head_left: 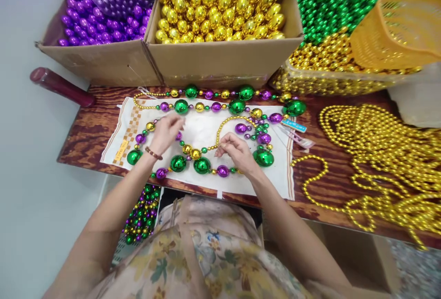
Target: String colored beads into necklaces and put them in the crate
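My left hand (167,134) is raised over the left of a white towel (268,182), fingers pinched together; what they hold is too fine to make out. To the right, my right hand (236,151) has its fingertips closed at a string of gold beads (220,126) that curves across the towel. Between my hands this string meets a bead necklace (202,165) of green, purple and gold balls. Another strand of mixed beads (181,106) runs along the towel's far edge. Loose small green and purple beads (262,129) lie right of my right hand.
Behind the towel stand cardboard boxes with purple beads (82,23) and gold beads (215,16). Green beads (330,2) and an orange basket (368,37) are at back right. Gold bead strings (375,147) cover the right side. A maroon cylinder (64,87) lies left.
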Demonstrator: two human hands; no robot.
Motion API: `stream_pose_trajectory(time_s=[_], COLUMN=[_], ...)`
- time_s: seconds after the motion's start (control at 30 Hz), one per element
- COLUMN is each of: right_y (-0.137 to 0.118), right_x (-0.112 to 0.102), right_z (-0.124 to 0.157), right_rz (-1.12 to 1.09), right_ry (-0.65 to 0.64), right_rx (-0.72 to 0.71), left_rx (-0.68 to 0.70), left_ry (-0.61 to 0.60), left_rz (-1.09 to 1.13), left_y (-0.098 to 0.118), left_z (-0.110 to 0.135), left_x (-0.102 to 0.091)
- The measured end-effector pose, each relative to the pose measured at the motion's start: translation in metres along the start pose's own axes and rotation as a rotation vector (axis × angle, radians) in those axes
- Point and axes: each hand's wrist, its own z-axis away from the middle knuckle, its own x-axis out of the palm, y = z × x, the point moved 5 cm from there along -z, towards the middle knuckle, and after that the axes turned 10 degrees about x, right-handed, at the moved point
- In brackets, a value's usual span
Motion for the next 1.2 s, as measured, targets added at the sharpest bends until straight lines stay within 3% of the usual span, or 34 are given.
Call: stream_pose_trajectory(time_s=[0.1,0.17,0.23,0.33,0.5,0.7,0.83,0.97,1.1,1.2], right_y=[0.003,0.003,0.004,0.006,0.008,0.011,0.002,-0.024,-0.062,-0.087], right_x=[0.001,0.003,0.005,0.005,0.003,0.002,-0.004,-0.005,-0.001,0.016], right_z=[-0.001,-0.003,-0.004,-0.004,0.000,0.001,-0.001,-0.006,-0.020,-0.041], right_rz=[-0.050,-0.077,-0.086,-0.105,-0.206,-0.225,-0.077,0.159,0.040,-0.080], right_ry=[0.003,0.003,0.002,0.005,-0.006,0.000,0.046,0.025,-0.031,-0.084], right_rx=[0.013,0.013,0.021,0.026,0.021,0.020,-0.012,-0.054,-0.071,-0.076], left_rx=[0.088,0.133,0.091,-0.079,-0.297,-0.299,-0.224,-0.159,-0.265,-0.279], left_ry=[-0.183,-0.241,-0.252,-0.265,-0.130,-0.038,-0.097,-0.189,-0.236,-0.237], left_rz=[-0.188,-0.295,-0.285,-0.083,0.399,0.733,0.588,0.415,0.510,0.538], left_y=[0.014,0.020,0.017,0.006,0.001,0.004,-0.003,-0.008,-0.013,-0.015], left_z=[0.027,0.035,0.035,0.030,0.027,0.023,0.019,0.012,0.004,0.000], left_x=[0.029,0.046,0.058,0.066,0.059,0.049,0.051,0.051,0.045,0.039])
